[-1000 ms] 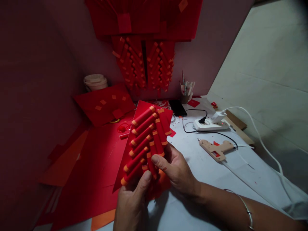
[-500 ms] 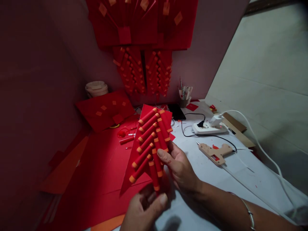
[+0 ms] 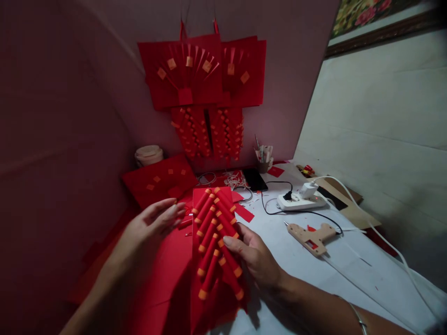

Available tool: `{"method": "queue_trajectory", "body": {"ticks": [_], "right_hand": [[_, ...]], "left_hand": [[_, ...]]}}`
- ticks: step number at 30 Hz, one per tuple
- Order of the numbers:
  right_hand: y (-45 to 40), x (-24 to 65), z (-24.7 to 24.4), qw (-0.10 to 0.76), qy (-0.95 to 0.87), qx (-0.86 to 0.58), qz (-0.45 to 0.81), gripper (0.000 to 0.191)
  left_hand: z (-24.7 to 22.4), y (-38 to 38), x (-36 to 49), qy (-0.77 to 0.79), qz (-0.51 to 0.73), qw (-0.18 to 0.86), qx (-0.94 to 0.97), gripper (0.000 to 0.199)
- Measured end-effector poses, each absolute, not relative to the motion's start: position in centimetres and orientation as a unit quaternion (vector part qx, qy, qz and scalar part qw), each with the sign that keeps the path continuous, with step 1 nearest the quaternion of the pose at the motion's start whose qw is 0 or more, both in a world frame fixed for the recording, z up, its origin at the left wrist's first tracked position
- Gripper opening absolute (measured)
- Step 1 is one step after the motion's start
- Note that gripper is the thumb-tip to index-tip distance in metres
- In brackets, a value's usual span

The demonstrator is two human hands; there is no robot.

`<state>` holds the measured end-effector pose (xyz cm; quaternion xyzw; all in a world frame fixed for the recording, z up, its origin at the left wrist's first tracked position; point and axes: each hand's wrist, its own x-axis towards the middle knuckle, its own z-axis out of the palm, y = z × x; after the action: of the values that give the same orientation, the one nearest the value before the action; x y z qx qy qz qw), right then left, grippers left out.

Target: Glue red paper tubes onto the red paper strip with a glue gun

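Observation:
My right hand (image 3: 256, 253) is closed on the right edge of a red paper firecracker decoration (image 3: 213, 232), its thumb on the front. Slim red rolls with orange bands at their ends are set on its card in two slanting columns, and bare red card shows below them. My left hand (image 3: 150, 230) is raised just left of the decoration, apart from it. Its fingers stretch out to the right, slightly blurred, with nothing visible in them. Beside those fingertips a loose red paper roll (image 3: 185, 224) lies on the red sheet (image 3: 164, 284).
A beige glue gun (image 3: 310, 237) lies on the white table at right, near a white power strip (image 3: 302, 201) with cables. Behind are a black phone (image 3: 255, 179), a pen cup (image 3: 263, 163) and a red fan card (image 3: 160, 181). Finished red decorations (image 3: 186, 70) hang on the wall.
My left hand has left the decoration's lower end and risen to the left. The decoration, in my right hand, has turned more upright. The view has tilted upward.

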<state>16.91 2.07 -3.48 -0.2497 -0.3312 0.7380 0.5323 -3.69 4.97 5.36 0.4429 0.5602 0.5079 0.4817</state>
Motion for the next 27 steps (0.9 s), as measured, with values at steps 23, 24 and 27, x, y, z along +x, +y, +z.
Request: {"method": "queue_trajectory", "body": {"ticks": [23, 24, 27], "right_hand": [[4.1, 16.8, -5.9, 0.524, -0.344, -0.316, 0.712, 0.044], [4.1, 16.8, -5.9, 0.519, -0.343, -0.32, 0.715, 0.043], [4.0, 16.9, -6.1, 0.507, -0.338, -0.338, 0.717, 0.041]], "left_hand": [[-2.9, 10.0, 1.3, 0.326, 0.356, 0.772, 0.414, 0.02], [-3.3, 10.0, 1.4, 0.317, 0.355, 0.778, 0.41, 0.022], [-4.2, 10.1, 1.5, 0.298, 0.35, 0.794, 0.399, 0.026]]}}
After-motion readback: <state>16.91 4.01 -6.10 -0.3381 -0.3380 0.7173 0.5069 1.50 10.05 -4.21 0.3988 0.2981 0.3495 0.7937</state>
